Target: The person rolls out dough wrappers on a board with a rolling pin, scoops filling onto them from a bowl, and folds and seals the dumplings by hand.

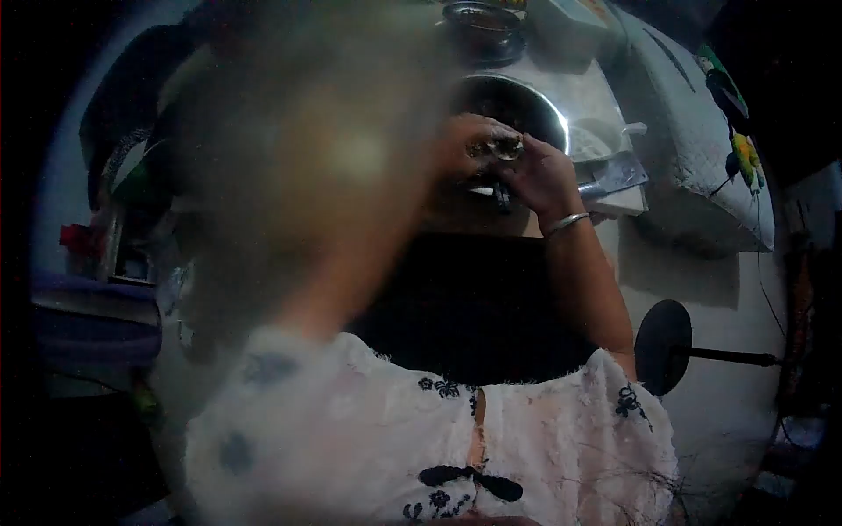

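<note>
Both hands meet over the near edge of a dark round pan (554,110) with a shiny rim. My left hand (465,149) is closed round a small piece of food (506,146) with a pale edge and dark, greenish parts. From the right, my right hand (542,175), with a silver bangle at its wrist, holds the same piece with its fingertips. A short dark handle (502,199) shows just below the hands. A large blur covers much of the left side and softens my left arm.
Behind the pan stands a dark round pot or burner (482,35). Right of the pan lie a clear plastic packet (618,174) and a pale, see-through round item (596,136). A large white covered block (702,167) stands further right, above a dark disc on a rod (664,346).
</note>
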